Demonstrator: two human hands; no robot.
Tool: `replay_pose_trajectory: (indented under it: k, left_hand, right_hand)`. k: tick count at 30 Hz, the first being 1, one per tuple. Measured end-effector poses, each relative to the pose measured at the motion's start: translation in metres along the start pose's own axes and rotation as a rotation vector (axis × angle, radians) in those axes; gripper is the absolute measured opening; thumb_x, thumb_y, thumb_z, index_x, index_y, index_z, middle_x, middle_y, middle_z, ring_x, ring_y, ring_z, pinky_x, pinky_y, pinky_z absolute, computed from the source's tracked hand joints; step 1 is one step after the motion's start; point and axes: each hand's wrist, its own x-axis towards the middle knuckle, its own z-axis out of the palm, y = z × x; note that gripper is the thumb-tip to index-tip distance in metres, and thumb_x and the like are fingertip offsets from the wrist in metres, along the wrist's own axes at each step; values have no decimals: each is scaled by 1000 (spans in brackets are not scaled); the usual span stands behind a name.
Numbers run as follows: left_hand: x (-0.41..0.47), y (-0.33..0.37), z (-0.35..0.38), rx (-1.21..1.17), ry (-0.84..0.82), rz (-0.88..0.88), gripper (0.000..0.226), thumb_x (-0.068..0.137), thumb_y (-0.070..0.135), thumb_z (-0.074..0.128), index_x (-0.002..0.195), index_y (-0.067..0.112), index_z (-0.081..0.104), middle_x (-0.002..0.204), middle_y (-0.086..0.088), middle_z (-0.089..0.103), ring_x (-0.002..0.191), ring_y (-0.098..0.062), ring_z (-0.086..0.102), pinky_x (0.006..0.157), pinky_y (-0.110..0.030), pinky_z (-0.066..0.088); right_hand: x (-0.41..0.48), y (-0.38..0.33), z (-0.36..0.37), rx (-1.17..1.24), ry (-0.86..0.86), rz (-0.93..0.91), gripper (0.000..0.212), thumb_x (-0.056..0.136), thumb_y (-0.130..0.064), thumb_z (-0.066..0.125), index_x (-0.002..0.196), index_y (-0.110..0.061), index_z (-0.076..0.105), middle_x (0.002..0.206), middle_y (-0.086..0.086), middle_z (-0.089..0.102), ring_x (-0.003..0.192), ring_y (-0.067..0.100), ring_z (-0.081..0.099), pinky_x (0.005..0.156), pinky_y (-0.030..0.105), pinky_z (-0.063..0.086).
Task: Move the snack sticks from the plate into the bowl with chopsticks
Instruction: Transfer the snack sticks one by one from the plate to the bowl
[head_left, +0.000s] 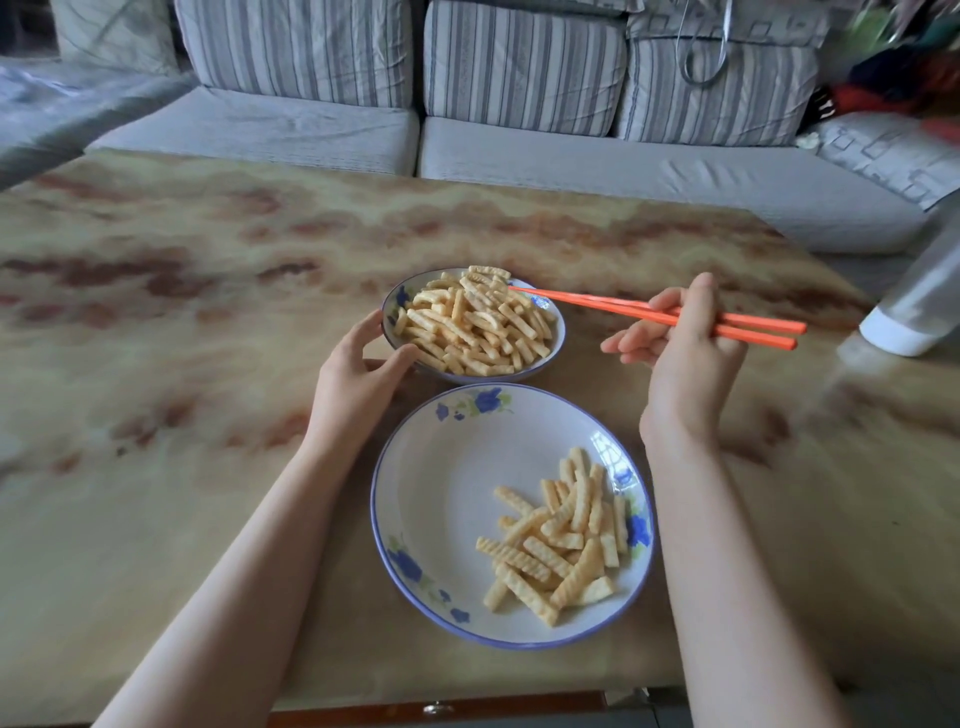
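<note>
Orange chopsticks (597, 304) lie on a slant, butt ends at centre right and tips pointing up-left onto the far right side of the heap in the bowl (400, 299). Whether they pinch a piece cannot be told. The right hand (680, 353) grips them mid-shaft, fingers curled. Below, more snack sticks (561, 540) lie jumbled in the lower right of the plate (441, 493). The left hand (358, 374) clasps the bowl's left rim. Both dishes sit on a marbled table (182, 364); a striped sofa (519, 156) fills the top.
</note>
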Motion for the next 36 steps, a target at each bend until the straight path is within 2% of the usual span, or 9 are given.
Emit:
replay_pose_trajectory:
  k: [6,9,12,17,20,24,28,31,36]
  left_hand:
    - [2,-4,0,-17,-2,-13,50,89,23,68,137,27,55,102,2,74,82,-16,72,84,-34,58]
    - [2,-3,0,-30,-1,-25,49,89,22,68,135,28,56,93,1,75,79,-15,72,77,-28,56]
    - [3,-4,0,-37,0,-32,50,89,22,68,137,28,55,98,-1,74,82,-16,72,72,-24,56]
    - [1,-1,0,-29,4,-14,45,89,21,68,132,29,56,89,15,70,80,-12,71,79,-27,56]
    - [2,-2,0,-24,2,-13,49,89,22,68,136,28,56,98,6,74,81,-14,72,78,-26,56]
    - [3,-4,0,-16,-1,-2,50,89,24,68,137,28,55,108,2,73,83,-15,72,86,-34,57]
    - [2,-3,-1,-18,2,-3,49,90,23,67,138,28,55,110,3,72,77,-10,71,74,-23,55]
    - [2,-4,0,-18,0,-4,49,90,23,67,138,28,54,111,2,72,75,-9,71,72,-22,54]
    - [2,-4,0,-16,0,-4,48,89,23,68,136,28,56,103,7,73,81,-15,72,85,-34,57]
  right_hand:
    - [1,-33,-20,17,-178,-18,42,103,-25,37,65,-12,46,42,-5,46,30,13,41,44,31,31]
    - [2,-50,-34,-27,-345,-19,41,103,-23,39,65,-10,44,58,-7,50,30,12,34,37,21,32]
    - [-1,-62,-46,-142,-502,-5,42,103,-25,39,65,-8,44,64,-5,48,29,12,31,33,21,32]
    - [-8,-72,-55,-238,-618,22,42,97,-31,43,64,-5,41,54,-6,45,27,13,30,31,23,31]
    - [-11,-75,-55,-257,-665,43,43,91,-37,43,64,-4,40,44,-6,38,25,13,29,30,22,31]
    - [-11,-76,-57,-256,-699,66,41,88,-38,46,60,-8,43,53,5,37,26,14,28,30,23,32]
    - [-10,-72,-56,-276,-692,72,43,89,-41,47,59,-10,45,56,8,37,27,15,29,31,24,34]
    - [-7,-68,-54,-253,-611,69,44,95,-37,45,60,-9,43,54,1,41,27,13,30,32,24,34]
    - [-2,-66,-51,-52,-399,51,41,103,-25,39,64,-12,41,57,-7,47,28,9,29,35,19,34]
